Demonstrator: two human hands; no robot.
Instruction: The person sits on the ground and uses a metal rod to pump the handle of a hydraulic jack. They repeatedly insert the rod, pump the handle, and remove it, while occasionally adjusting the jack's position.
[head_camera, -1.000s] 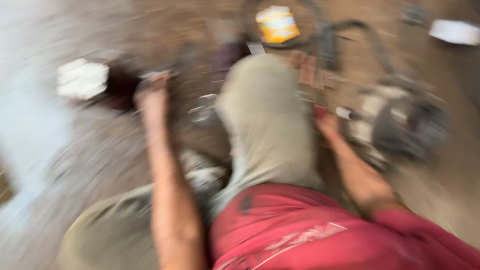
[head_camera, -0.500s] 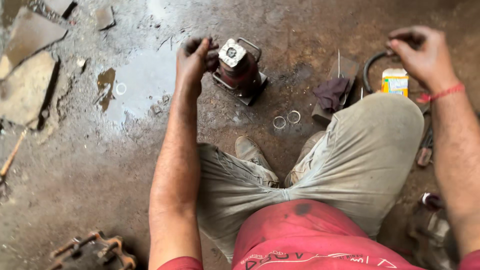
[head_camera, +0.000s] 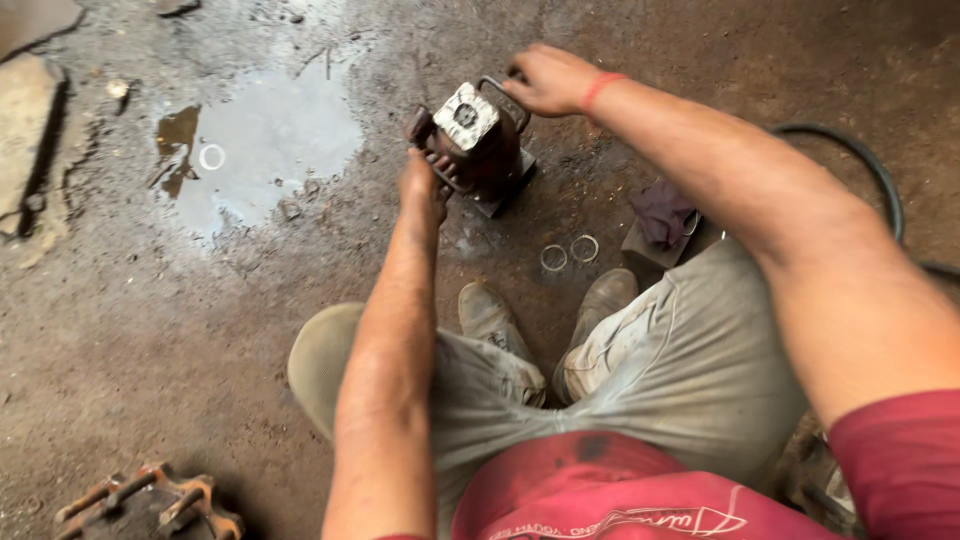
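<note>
A dirty red hydraulic bottle jack (head_camera: 478, 143) stands upright on the oily workshop floor in front of my squatting legs. My left hand (head_camera: 426, 182) grips the wire handle on its near left side. My right hand (head_camera: 548, 79), with a red band at the wrist, holds the wire handle at its far right side. Two small metal rings (head_camera: 568, 252) lie on the floor just right of my left arm, near my shoes (head_camera: 490, 318).
A puddle (head_camera: 262, 140) with a white ring (head_camera: 211, 156) in it lies to the left. A dark rag on a block (head_camera: 662, 218) and a black hose (head_camera: 860, 160) are at the right. A rusty studded hub (head_camera: 150, 500) sits bottom left; stone slabs (head_camera: 30, 130) lie far left.
My right hand has come over from the far right onto the jack's handle. My left hand has slid down to its near side. The view has moved closer to the jack.
</note>
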